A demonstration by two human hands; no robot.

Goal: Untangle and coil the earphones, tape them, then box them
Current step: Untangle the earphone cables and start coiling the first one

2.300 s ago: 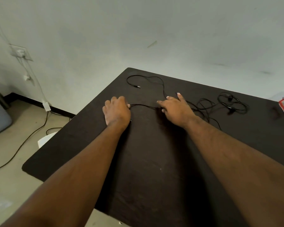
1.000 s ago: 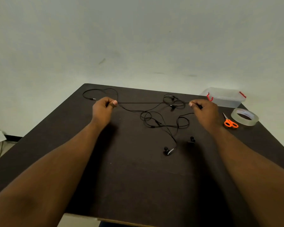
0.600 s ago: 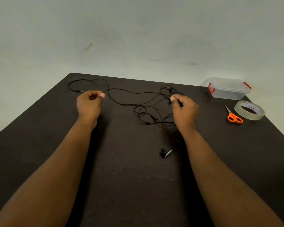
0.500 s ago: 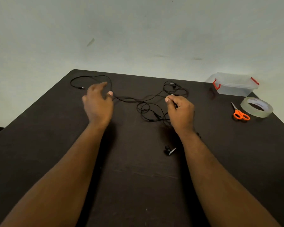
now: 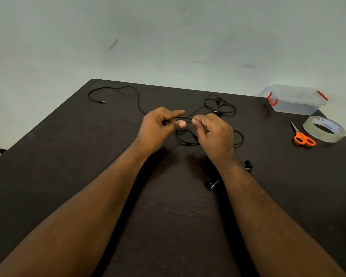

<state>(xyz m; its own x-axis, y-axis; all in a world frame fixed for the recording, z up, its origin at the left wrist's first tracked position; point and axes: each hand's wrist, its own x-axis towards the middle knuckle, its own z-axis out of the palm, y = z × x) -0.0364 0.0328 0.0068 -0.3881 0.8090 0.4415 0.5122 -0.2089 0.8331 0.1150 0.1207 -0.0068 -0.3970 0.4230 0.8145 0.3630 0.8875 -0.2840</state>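
Black tangled earphones sprawl across the far half of the dark table. Their plug end lies at the far left, and two earbuds rest near my right forearm. My left hand and my right hand meet at the table's middle, each pinching the thin cable between thumb and fingers, a short length stretched between them. A clear roll of tape and a clear plastic box with red clips sit at the far right.
Orange-handled scissors lie just left of the tape roll. The table's far edge meets a pale wall. The near half of the table holds only my forearms.
My hands have come together at the middle, from about a cable's stretch apart a second ago. My left hand, briefly open, has closed on the cable again.
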